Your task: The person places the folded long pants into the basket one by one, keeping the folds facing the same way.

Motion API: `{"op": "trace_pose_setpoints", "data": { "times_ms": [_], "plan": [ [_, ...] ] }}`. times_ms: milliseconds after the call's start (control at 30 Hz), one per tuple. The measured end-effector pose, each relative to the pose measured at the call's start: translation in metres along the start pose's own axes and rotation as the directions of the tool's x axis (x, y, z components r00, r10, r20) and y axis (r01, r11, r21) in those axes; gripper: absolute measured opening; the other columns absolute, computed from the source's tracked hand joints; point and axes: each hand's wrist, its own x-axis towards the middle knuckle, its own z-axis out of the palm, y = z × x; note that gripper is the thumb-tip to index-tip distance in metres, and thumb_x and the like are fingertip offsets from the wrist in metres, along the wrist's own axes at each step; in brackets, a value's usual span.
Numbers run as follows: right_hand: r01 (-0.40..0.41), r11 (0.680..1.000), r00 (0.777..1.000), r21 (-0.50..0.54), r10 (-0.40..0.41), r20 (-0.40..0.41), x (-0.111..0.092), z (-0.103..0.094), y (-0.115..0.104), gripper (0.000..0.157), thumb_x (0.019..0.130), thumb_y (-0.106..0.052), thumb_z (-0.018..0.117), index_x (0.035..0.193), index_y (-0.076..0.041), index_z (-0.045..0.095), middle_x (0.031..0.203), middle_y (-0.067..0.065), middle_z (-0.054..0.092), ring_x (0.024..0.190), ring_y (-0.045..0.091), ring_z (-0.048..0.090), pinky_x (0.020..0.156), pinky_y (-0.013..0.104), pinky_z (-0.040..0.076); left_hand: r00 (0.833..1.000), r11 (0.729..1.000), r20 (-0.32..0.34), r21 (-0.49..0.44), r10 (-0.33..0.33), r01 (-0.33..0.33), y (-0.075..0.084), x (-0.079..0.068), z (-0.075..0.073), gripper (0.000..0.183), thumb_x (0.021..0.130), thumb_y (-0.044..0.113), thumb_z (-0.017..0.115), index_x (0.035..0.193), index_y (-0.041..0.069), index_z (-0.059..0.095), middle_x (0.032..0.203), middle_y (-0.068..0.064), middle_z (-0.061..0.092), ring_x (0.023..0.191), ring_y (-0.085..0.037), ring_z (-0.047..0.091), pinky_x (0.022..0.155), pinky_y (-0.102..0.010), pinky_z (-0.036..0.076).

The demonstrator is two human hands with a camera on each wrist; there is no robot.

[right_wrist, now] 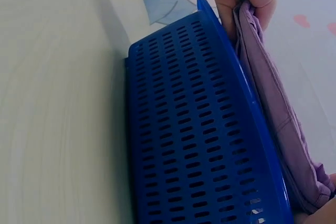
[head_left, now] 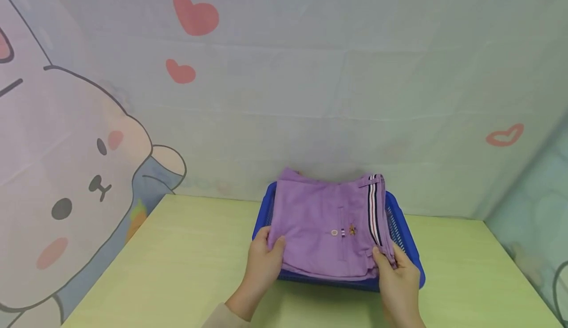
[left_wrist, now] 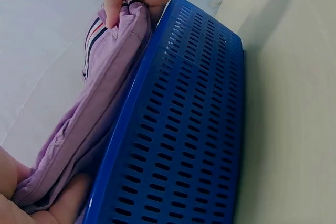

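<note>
Folded purple pants point(head_left: 315, 229) lie flat over the top of a blue plastic basket point(head_left: 410, 249), level with its rim. A striped waistband, a button and a small embroidered emblem show on the upper side. My left hand point(head_left: 265, 256) grips the near left corner of the fold, thumb on top and fingers underneath. At the near right, by the waistband, my right hand point(head_left: 397, 276) pinches the other corner the same way. In the left wrist view the pants point(left_wrist: 100, 93) show as a thick layered edge just above the basket's slotted wall point(left_wrist: 178, 129).
The basket stands on a pale green table point(head_left: 191, 249), near its back edge. A cloth backdrop point(head_left: 310, 71) with hearts and a cartoon rabbit hangs behind and to the left. A dark cable point(head_left: 556, 288) curves at the far right.
</note>
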Motion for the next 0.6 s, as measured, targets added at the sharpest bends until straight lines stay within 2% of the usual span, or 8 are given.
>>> {"op": "trace_pose_setpoints", "data": {
  "times_ms": [133, 233, 333, 433, 533, 600],
  "plan": [
    [0.056, 0.992, 0.998, -0.116, -0.058, -0.019, 0.0022, 0.0004, 0.0026, 0.047, 0.089, -0.028, 0.054, 0.133, -0.012, 0.044, 0.134, 0.004, 0.044, 0.120, 0.014, 0.040, 0.076, 0.003, 0.040, 0.998, 0.999, 0.044, 0.031, -0.033, 0.032, 0.0031, -0.0009, 0.0010, 0.031, 0.088, 0.013, 0.052, 0.113, -0.004, 0.048, 0.101, -0.014, 0.057, 0.087, -0.020, 0.054, 0.074, -0.034, 0.047],
    [0.125, 0.962, 0.990, -0.244, -0.137, -0.035, 0.0043, -0.0001, 0.0043, 0.042, 0.089, -0.026, 0.055, 0.129, -0.013, 0.050, 0.125, 0.003, 0.051, 0.106, 0.010, 0.049, 0.070, 0.005, 0.041, 0.996, 0.997, 0.059, 0.050, -0.060, 0.057, 0.0051, -0.0010, 0.0027, 0.035, 0.089, 0.017, 0.053, 0.116, -0.003, 0.046, 0.105, -0.014, 0.057, 0.091, -0.021, 0.054, 0.076, -0.036, 0.048],
    [0.200, 0.915, 0.973, -0.350, -0.227, -0.038, 0.0063, -0.0006, 0.0052, 0.036, 0.088, -0.024, 0.057, 0.123, -0.014, 0.056, 0.108, 0.003, 0.060, 0.079, 0.007, 0.052, 0.057, 0.013, 0.042, 0.996, 0.995, 0.061, 0.077, -0.065, 0.060, 0.0062, -0.0009, 0.0046, 0.038, 0.088, 0.018, 0.053, 0.119, -0.002, 0.045, 0.108, -0.014, 0.056, 0.095, -0.022, 0.054, 0.078, -0.037, 0.048],
    [0.268, 0.874, 0.951, -0.405, -0.307, -0.033, 0.0072, -0.0012, 0.0054, 0.031, 0.086, -0.017, 0.059, 0.117, -0.012, 0.060, 0.091, 0.004, 0.061, 0.059, 0.007, 0.045, 0.046, 0.021, 0.038, 0.998, 0.992, 0.047, 0.117, -0.048, 0.042, 0.0058, -0.0011, 0.0066, 0.039, 0.087, 0.018, 0.054, 0.119, -0.002, 0.046, 0.109, -0.015, 0.057, 0.097, -0.023, 0.055, 0.079, -0.038, 0.048],
    [0.325, 0.811, 0.922, -0.487, -0.387, -0.028, 0.0082, -0.0026, 0.0058, 0.029, 0.084, -0.013, 0.061, 0.113, -0.008, 0.062, 0.078, 0.006, 0.060, 0.053, 0.006, 0.042, 0.043, 0.021, 0.035, 0.999, 0.988, 0.032, 0.154, -0.022, 0.017, 0.0049, -0.0014, 0.0085, 0.046, 0.086, 0.018, 0.056, 0.125, -0.004, 0.042, 0.117, -0.018, 0.054, 0.105, -0.026, 0.053, 0.084, -0.041, 0.046],
    [0.349, 0.764, 0.904, -0.543, -0.428, -0.020, 0.0092, -0.0042, 0.0061, 0.029, 0.083, -0.012, 0.062, 0.112, -0.007, 0.062, 0.077, 0.006, 0.061, 0.053, 0.007, 0.042, 0.042, 0.021, 0.034, 1.000, 0.983, 0.014, 0.183, -0.002, 0.000, 0.0048, -0.0014, 0.0094, 0.053, 0.085, 0.017, 0.057, 0.129, -0.005, 0.038, 0.124, -0.020, 0.049, 0.113, -0.029, 0.048, 0.091, -0.044, 0.042]
  ]
}}
